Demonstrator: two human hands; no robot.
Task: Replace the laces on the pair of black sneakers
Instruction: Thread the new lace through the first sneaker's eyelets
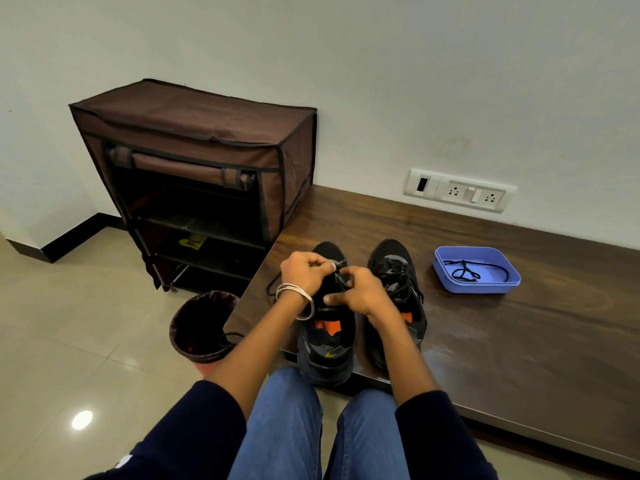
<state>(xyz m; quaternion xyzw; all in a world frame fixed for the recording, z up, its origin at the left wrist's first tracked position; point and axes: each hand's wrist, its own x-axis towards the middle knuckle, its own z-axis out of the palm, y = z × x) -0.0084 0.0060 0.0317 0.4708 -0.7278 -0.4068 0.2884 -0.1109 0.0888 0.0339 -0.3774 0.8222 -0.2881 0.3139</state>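
Observation:
Two black sneakers stand side by side on a dark wooden bench, toes toward the wall. Over the left sneaker both hands work at its lace area. My left hand, with bangles on the wrist, pinches the black lace near the toe end. My right hand has its fingers curled on the lace and upper just beside it. A loose end of lace trails off to the left on the bench. The right sneaker is laced and untouched. A blue tray holds a loose black lace.
A brown fabric shoe rack stands left of the bench, its front flap rolled up. A round bin with a dark liner sits on the tiled floor by the bench corner. A wall socket panel is behind the bench. My knees in jeans are below.

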